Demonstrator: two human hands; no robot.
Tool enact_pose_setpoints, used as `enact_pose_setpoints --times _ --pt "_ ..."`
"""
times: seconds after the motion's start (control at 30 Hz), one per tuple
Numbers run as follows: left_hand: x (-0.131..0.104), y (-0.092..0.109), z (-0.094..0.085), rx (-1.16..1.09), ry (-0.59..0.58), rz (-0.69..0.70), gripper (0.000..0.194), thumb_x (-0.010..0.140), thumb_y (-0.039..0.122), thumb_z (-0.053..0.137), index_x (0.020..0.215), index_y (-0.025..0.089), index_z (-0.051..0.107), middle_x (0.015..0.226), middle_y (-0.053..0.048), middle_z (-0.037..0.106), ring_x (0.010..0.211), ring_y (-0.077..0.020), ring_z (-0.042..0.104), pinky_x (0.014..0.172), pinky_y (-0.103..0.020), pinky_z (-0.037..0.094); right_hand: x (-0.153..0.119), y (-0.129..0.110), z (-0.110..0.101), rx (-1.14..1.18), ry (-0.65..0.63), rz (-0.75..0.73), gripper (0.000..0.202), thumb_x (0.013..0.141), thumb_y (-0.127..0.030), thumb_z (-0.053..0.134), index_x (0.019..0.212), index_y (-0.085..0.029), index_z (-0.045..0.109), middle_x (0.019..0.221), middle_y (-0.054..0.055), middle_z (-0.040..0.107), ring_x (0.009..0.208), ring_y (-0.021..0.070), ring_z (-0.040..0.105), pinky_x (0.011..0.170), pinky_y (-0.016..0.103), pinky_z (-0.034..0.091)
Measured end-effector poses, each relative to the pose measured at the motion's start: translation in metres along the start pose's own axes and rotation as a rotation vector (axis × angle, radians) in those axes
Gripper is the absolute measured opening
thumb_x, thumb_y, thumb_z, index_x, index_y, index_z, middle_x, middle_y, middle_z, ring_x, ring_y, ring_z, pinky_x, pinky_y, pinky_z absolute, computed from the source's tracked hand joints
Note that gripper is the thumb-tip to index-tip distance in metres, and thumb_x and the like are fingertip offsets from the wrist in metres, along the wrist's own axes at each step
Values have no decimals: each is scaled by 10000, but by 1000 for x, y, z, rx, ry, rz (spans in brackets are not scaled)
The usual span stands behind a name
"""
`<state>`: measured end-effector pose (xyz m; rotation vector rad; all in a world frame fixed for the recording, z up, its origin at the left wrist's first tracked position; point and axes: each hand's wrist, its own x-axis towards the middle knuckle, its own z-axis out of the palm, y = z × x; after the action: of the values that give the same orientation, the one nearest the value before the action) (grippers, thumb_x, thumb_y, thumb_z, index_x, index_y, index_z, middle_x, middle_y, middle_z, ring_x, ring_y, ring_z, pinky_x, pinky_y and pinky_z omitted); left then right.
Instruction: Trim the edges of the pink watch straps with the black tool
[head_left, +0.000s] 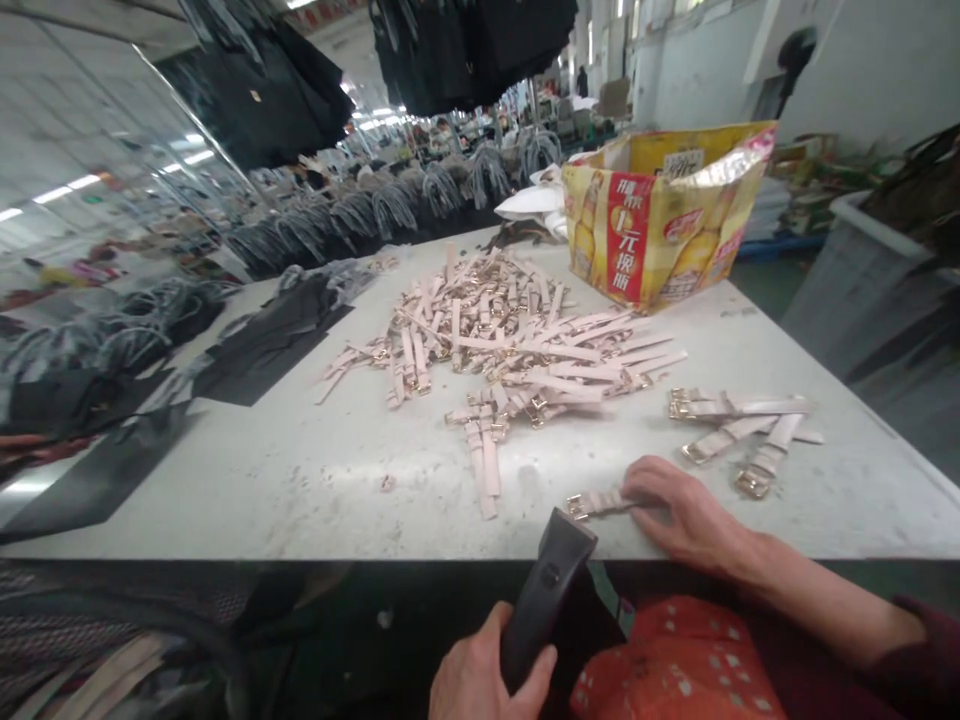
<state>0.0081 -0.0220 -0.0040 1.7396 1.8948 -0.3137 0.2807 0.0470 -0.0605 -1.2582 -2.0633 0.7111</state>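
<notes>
On the glossy yellow, red-banded bag [660,245], a large "1" with the character "元" beneath it is showing on the red strip; the smaller characters around it are blurring, and golden bottles are decorating its sides. The bag is standing open at the far right of the pale grey tabletop [262,470], its inside bottom staying out of sight. Beyond the table's right edge, a grey plastic bin [855,270] is holding dark brown material [919,195], both running out of view.

The right hand [675,515] is grasping one pale pink strap with a gold-coloured buckle [604,502] near the table's front edge; the fingers are covering its other end. The left hand [487,670], cut off below, is gripping a dark grey, blunt-headed tool [544,595], whose head is pointing up near the buckle; whether they are touching is hard to tell.

A heap of similar pink straps [480,330] is lying mid-table, its lower layers hiding under the top ones, while a few loose straps [757,406] are resting to the right. Dark fabric pieces [274,350] are lying leftward, and black hanging goods [480,50] are running off the top.
</notes>
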Motion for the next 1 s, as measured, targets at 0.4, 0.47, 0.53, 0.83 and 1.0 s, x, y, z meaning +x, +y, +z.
enact_pose_setpoints --times 0.4,0.47,0.53,0.83,1.0 --pt "8 12 -27 65 74 56 291 803 437 468 949 222 600 811 -32 700 792 -170 657 677 -219 423 14 1 5 3 -85 -36 192 816 -198 528 962 -195 652 892 77 583 856 192 519 764 315 421" --pt "13 17 -31 113 78 81 317 796 445 472 978 219 599 838 -44 701 801 -178 654 690 -234 426 15 0 5 -21 -95 -42 215 816 -184 517 978 -204 657 880 75 577 851 193 513 756 315 416" --pt "17 21 -34 156 82 96 350 790 454 474 1011 209 594 867 -58 699 807 -187 651 679 -243 427 16 -2 6 -35 -82 -59 229 820 -163 499 971 -209 665 872 74 574 843 191 510 743 312 413" --pt "12 24 -42 154 49 117 351 771 491 472 933 214 615 861 -42 691 811 -185 639 661 -242 433 22 -3 11 37 -95 -91 69 763 -161 532 733 -203 579 845 74 558 815 202 512 711 335 440" --pt "6 29 -42 172 57 110 376 761 518 454 894 214 631 844 -50 686 812 -213 639 661 -266 443 27 -2 14 37 -176 -147 138 767 -149 491 646 -211 473 782 60 525 764 198 503 684 333 432"
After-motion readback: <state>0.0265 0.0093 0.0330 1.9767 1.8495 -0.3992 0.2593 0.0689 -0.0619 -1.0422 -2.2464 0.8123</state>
